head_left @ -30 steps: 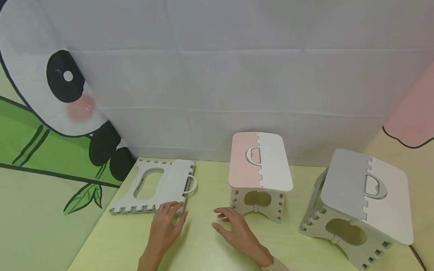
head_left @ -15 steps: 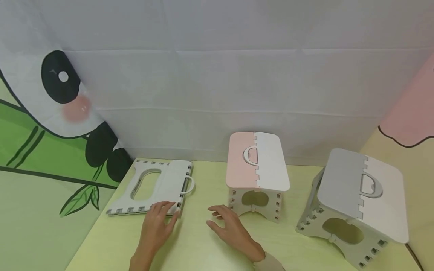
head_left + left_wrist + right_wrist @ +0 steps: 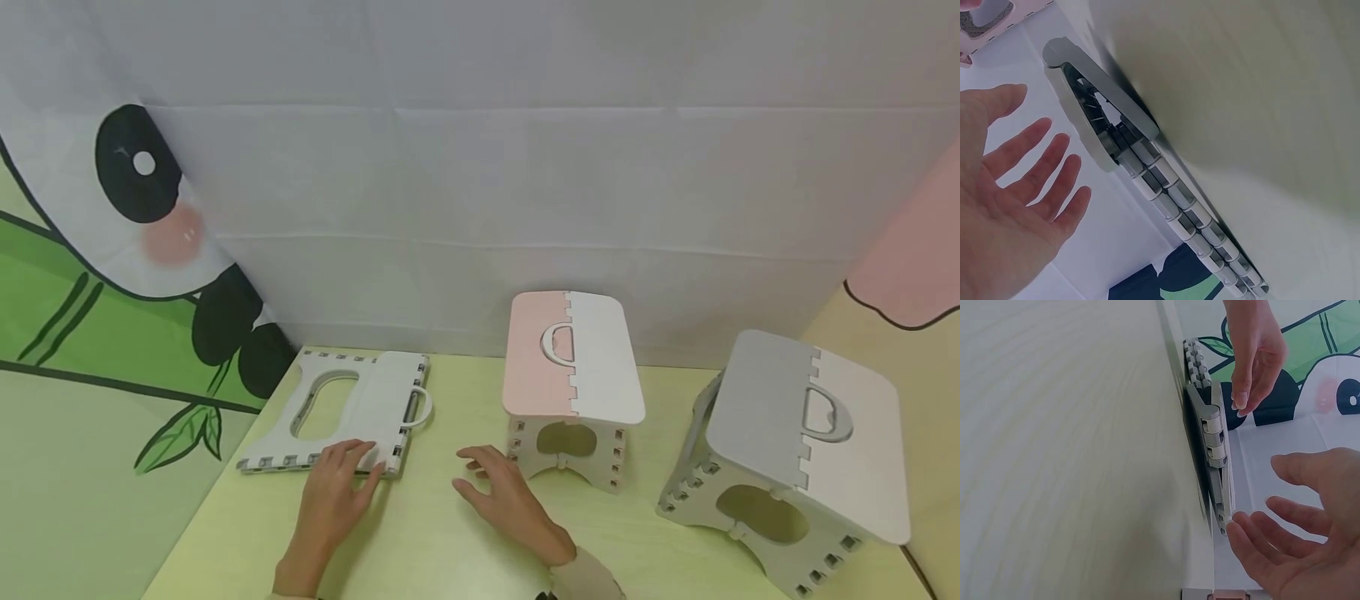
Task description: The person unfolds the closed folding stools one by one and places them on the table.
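A white folding stool, folded flat, lies at the left of the table with its loop handle pointing right. My left hand is over the stool's near edge with relaxed fingers. In the left wrist view that hand appears apart from the stool's hinged edge, holding nothing. My right hand hovers between this stool and a pink-and-white folding stool, fingers loosely bent and nothing in them. The right wrist view has the right hand in front of the folded stool.
The pink-and-white stool stands unfolded at the back middle. A larger grey-and-white folding stool stands unfolded at the right. Behind the pale yellow table hangs a white cloth backdrop with cartoon prints at the sides.
My left hand has shifted a little leftward along the folded stool's near edge. The right hand has drifted slightly left. All the stools have stayed in place.
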The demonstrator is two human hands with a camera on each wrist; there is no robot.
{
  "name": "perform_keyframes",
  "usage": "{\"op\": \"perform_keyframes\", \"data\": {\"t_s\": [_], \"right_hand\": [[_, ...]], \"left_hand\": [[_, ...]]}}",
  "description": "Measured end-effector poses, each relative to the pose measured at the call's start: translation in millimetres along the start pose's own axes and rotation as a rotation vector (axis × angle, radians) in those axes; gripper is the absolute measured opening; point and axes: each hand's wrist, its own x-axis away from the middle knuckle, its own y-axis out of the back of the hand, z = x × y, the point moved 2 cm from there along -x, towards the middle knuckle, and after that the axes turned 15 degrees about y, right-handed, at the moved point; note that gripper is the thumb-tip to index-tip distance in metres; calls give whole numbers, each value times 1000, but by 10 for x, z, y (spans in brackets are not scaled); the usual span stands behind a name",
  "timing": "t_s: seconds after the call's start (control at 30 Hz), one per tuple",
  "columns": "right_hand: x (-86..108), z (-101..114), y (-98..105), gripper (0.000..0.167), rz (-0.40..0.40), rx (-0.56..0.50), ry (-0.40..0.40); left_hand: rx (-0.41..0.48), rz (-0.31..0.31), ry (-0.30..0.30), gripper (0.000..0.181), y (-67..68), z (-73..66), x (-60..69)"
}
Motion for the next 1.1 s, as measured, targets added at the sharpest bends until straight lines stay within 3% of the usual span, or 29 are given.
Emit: {"op": "perform_keyframes", "data": {"t_s": [0.67, 1.1], "right_hand": [[-206, -69, -35, 34, 9, 58, 20], [-306, -95, -97, 34, 33, 206, 57]], "left_hand": [[-41, 2, 43, 37, 77, 212, -59], [-69, 28, 69, 40, 135, 314, -99]]}}
